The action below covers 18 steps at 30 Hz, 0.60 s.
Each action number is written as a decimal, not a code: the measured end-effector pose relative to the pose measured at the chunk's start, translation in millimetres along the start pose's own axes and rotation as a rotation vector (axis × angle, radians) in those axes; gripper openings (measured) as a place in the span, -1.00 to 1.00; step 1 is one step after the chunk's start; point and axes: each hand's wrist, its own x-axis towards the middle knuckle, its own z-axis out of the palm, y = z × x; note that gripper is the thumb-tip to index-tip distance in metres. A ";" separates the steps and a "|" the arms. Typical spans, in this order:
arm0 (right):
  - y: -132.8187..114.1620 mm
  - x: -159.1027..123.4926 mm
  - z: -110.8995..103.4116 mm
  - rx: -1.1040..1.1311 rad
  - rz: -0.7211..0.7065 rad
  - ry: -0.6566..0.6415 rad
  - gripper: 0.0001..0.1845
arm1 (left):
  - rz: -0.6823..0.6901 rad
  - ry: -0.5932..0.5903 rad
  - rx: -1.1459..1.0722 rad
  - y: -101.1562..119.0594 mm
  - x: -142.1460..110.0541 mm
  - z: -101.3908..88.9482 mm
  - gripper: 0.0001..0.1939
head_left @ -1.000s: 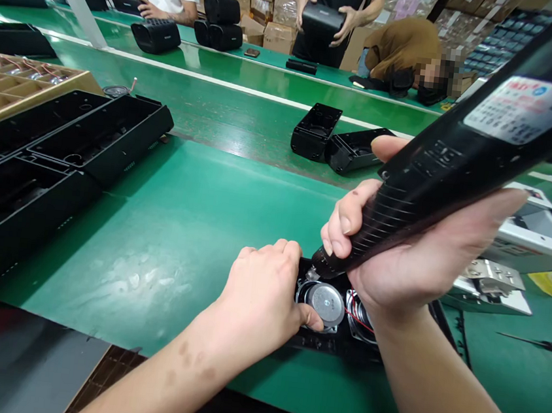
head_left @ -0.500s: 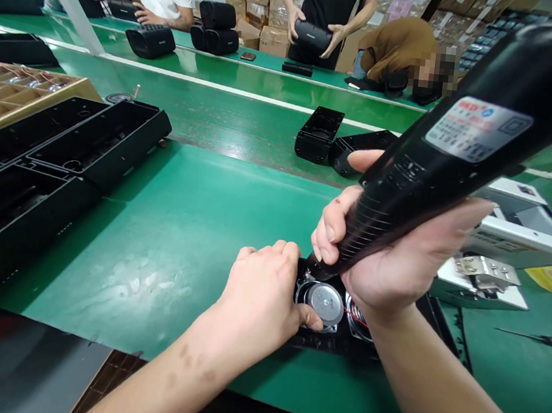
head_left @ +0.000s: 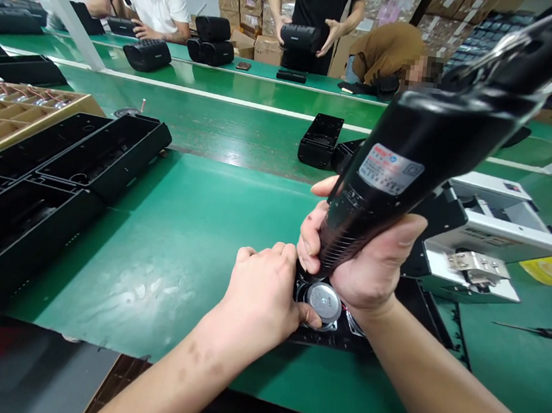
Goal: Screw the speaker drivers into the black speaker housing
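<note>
- Here, the right hand [head_left: 363,268] is gripping one driver [head_left: 409,161] tight; the left hand [head_left: 259,297], curled, is pressing the speaker [head_left: 324,301] into its shell [head_left: 423,307].
- Green mat [head_left: 179,236] is lying underneath.
- Two open housings [head_left: 332,143] are sitting on the belt [head_left: 244,131] beyond.

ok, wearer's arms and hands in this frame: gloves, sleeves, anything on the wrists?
Nothing worn. The left hand and right hand are bare, no gloves or rings visible. Both forearms are bare to the frame edge: no sleeves, watch or wrist strap in view.
</note>
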 end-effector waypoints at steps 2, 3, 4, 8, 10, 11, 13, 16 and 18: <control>0.9 0.0 0.6 -0.012 0.003 -0.005 -0.29 | -0.008 0.003 -0.001 0.5 0.1 -0.7 -0.46; 0.9 0.2 0.8 -0.010 0.011 -0.005 -0.30 | -0.013 0.003 -0.002 0.9 0.2 -1.0 -0.47; 0.7 0.4 1.0 -0.004 0.020 -0.005 -0.30 | -0.018 0.001 -0.003 1.3 0.3 -1.4 -0.47; 1.2 -0.5 -0.9 -0.002 0.034 0.003 -0.27 | -0.024 -0.010 -0.006 2.0 1.2 -2.0 -0.47; 4.1 -2.2 -2.8 -0.019 0.040 -0.010 -0.26 | -0.019 -0.004 -0.006 1.6 1.4 -1.6 -0.49; 5.7 -3.0 -3.3 -0.023 0.041 -0.023 -0.26 | -0.017 0.001 -0.006 1.3 1.3 -1.2 -0.49; 6.7 -3.2 -3.2 -0.020 0.039 -0.052 -0.27 | -0.016 0.009 -0.006 0.2 0.6 0.1 -0.49; -7.7 0.0 -2.3 0.005 0.015 -0.019 -0.26 | -0.013 0.009 -0.013 -3.9 -1.8 3.6 -0.45; -32.8 1.1 -7.9 0.031 -0.038 0.070 -0.28 | 0.003 0.011 -0.029 -8.6 -4.0 6.4 -0.37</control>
